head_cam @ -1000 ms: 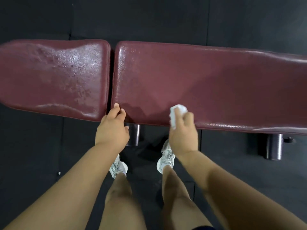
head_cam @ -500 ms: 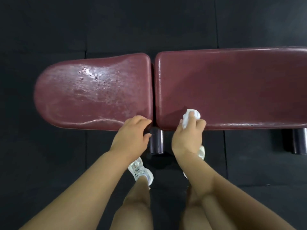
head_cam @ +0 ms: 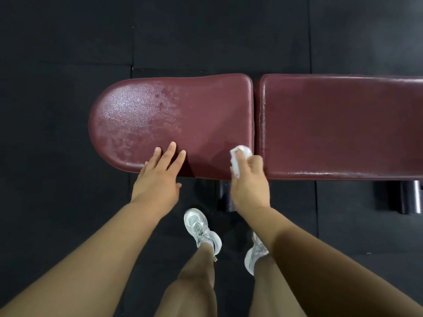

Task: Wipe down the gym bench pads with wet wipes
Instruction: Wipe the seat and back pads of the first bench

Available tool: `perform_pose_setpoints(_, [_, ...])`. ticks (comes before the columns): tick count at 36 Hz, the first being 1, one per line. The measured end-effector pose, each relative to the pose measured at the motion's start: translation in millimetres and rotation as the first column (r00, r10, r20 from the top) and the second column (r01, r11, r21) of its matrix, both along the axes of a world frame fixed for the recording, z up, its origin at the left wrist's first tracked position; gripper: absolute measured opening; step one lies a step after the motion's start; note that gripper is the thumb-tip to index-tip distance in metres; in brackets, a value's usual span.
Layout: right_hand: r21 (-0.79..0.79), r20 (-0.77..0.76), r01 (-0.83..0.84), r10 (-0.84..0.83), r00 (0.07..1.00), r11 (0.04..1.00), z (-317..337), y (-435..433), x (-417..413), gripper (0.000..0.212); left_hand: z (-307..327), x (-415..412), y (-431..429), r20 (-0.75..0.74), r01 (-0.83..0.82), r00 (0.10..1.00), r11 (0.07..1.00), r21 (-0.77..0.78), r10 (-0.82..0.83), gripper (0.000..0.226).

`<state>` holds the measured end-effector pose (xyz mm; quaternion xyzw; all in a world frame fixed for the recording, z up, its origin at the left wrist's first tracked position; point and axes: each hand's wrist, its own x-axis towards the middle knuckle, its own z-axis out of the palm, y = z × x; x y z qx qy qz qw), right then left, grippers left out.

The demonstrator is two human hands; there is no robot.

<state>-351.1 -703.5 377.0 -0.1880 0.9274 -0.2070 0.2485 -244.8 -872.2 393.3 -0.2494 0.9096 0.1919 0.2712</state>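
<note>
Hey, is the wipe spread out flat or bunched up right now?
Bunched up. The wipe is a small crumpled wad pinched in the right hand, at the pad's near edge.

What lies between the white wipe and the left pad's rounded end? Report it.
Only the left hand, fingers flat on the rounded maroon pad's near edge, left of the crumpled white wipe the right hand grips.

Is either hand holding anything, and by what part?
The right hand grips the wipe by its near side, far end showing; the left hand holds nothing, flat on the rounded pad.

Two pads (head_cam: 194,120) (head_cam: 343,126), one wipe (head_cam: 237,157), two hands (head_cam: 158,179) (head_cam: 250,188)
</note>
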Motion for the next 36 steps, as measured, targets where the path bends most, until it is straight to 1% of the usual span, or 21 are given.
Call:
perform_pose_setpoints(2, [0.029, 0.005, -0.255, 0.255, 0.967, 0.966, 2, -11, 12, 0.063, -1, 1, -1, -0.008, 0.002, 1.0, 1.0, 0.005, -0.002, 0.074])
perform_pose_setpoints(4, [0.054, 0.024, -0.456, 0.456, 0.89, 0.888, 1, -18, 20, 0.068, -2, 2, -2, -0.021, -0.001, 1.0, 1.0, 0.014, 0.001, 0.072])
perform_pose_setpoints(9, [0.085, -0.258, -0.704, 0.698, 0.668, 0.705, -6, -16, -18, 0.063, -6, 4, -6, -0.049, -0.022, 0.999, 1.0, 0.004, 0.022, 0.069])
perform_pose_setpoints(10, [0.08, -0.257, -0.684, 0.678, 0.688, 0.725, -5, -15, -32, 0.06, -6, 3, -5, -0.05, -0.027, 0.998, 1.0, -0.003, 0.027, 0.068])
perform_pose_setpoints(11, [0.065, -0.236, -0.596, 0.593, 0.77, 0.8, -2, -14, -46, 0.055, -6, 3, -4, -0.051, -0.032, 0.998, 0.999, -0.01, 0.032, 0.067])
perform_pose_setpoints(13, [0.043, -0.199, -0.246, 0.249, 0.948, 0.968, 2, -13, -74, 0.041, -6, 2, -2, -0.069, -0.05, 0.996, 0.999, -0.021, 0.049, 0.064])
perform_pose_setpoints(14, [0.021, -0.187, -0.063, 0.066, 0.98, 0.998, 2, -13, -87, 0.037, -6, 0, -2, -0.084, -0.066, 0.994, 0.998, -0.021, 0.064, 0.062])
perform_pose_setpoints(16, [-0.021, -0.166, 0.157, -0.159, 0.973, 0.987, 1, -15, -102, 0.033, -5, -3, -3, -0.106, -0.089, 0.991, 0.996, -0.014, 0.087, 0.058])
perform_pose_setpoints(18, [-0.048, -0.147, 0.217, -0.222, 0.964, 0.975, 0, -28, -98, 0.031, -4, -5, -6, -0.109, -0.111, 0.988, 0.994, 0.0, 0.11, 0.054])
perform_pose_setpoints(21, [0.048, -0.159, 0.2, -0.19, 0.969, 0.979, -5, -45, -67, 0.041, -2, -9, -10, -0.13, -0.143, 0.981, 0.989, 0.023, 0.145, 0.048])
perform_pose_setpoints(22, [0.077, -0.173, 0.107, -0.092, 0.981, 0.991, -4, -48, -53, 0.045, -2, -11, -12, -0.141, -0.152, 0.978, 0.988, 0.03, 0.155, 0.046])
perform_pose_setpoints(24, [0.051, -0.15, -0.28, 0.284, 0.947, 0.959, -4, -48, -25, 0.054, 0, -14, -16, -0.169, -0.17, 0.97, 0.985, 0.039, 0.174, 0.042])
perform_pose_setpoints(25, [0.008, -0.141, -0.508, 0.504, 0.852, 0.861, -5, -45, -16, 0.057, 1, -15, -18, -0.198, -0.18, 0.963, 0.983, 0.044, 0.185, 0.04])
perform_pose_setpoints(27, [-0.012, -0.192, -0.82, 0.804, 0.563, 0.572, -8, -34, -17, 0.059, 1, -18, -24, -0.254, -0.201, 0.946, 0.979, 0.032, 0.202, 0.041])
perform_pose_setpoints(28, [0.003, -0.218, -0.882, 0.861, 0.46, 0.472, -14, -30, -26, 0.06, 1, -20, -28, -0.26, -0.226, 0.94, 0.974, 0.015, 0.222, 0.046])
perform_pose_setpoints(29, [-0.003, -0.228, -0.904, 0.88, 0.416, 0.427, -10, -30, -36, 0.059, 1, -22, -31, -0.239, -0.267, 0.935, 0.964, 0.003, 0.26, 0.054])
perform_pose_setpoints(30, [-0.026, -0.246, -0.896, 0.866, 0.435, 0.443, -8, -32, -48, 0.056, 2, -24, -34, -0.196, -0.315, 0.931, 0.949, 0.001, 0.309, 0.062])
perform_pose_setpoints(31, [-0.066, -0.252, -0.846, 0.812, 0.526, 0.528, -3, -37, -61, 0.048, 1, -26, -37, -0.149, -0.355, 0.924, 0.935, 0.006, 0.352, 0.069])
perform_pose_setpoints(32, [-0.096, -0.254, -0.748, 0.71, 0.657, 0.657, 2, -44, -76, 0.04, 1, -28, -40, -0.11, -0.375, 0.921, 0.927, 0.011, 0.373, 0.073])
perform_pose_setpoints(34, [-0.058, -0.322, -0.482, 0.441, 0.838, 0.874, 5, -58, -110, 0.034, -1, -31, -41, -0.076, -0.379, 0.922, 0.925, 0.019, 0.379, 0.075])
perform_pose_setpoints(36, [-0.016, -0.254, -0.209, 0.198, 0.947, 0.978, -2, -66, -138, 0.039, -2, -32, -39, -0.067, -0.389, 0.918, 0.921, 0.032, 0.39, 0.074])
